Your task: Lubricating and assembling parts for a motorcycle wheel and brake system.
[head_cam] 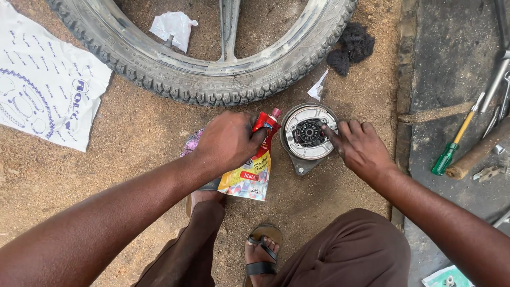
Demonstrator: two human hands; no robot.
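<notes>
In the head view, a red and yellow grease pouch [254, 169] is gripped by the left hand [228, 142], fingers wrapped around its upper part, the red nozzle tipped toward a round brake plate [307, 133] that lies flat on the sandy ground [133, 154]. The right hand [361, 148] holds nothing; its fingers are loosely spread and the forefinger is pressed onto the plate near the dark hub at its middle. The plate sits just beside the pouch, below a tyre [212, 79] lying on the sand.

The step appears to be greasing of the hub and shoes' pivot. It is best done with little grease: a small bead is squeezed out, then spread thinly by the fingertip on the metal centre only. The pale shoe linings around the rim should be kept clean, since grease there would likely spoil braking. Sand is all around, so the plate is better kept level and the greased finger kept off the ground.

A green-handled screwdriver [451, 146] lies well apart on the dark slab to the right.
</notes>
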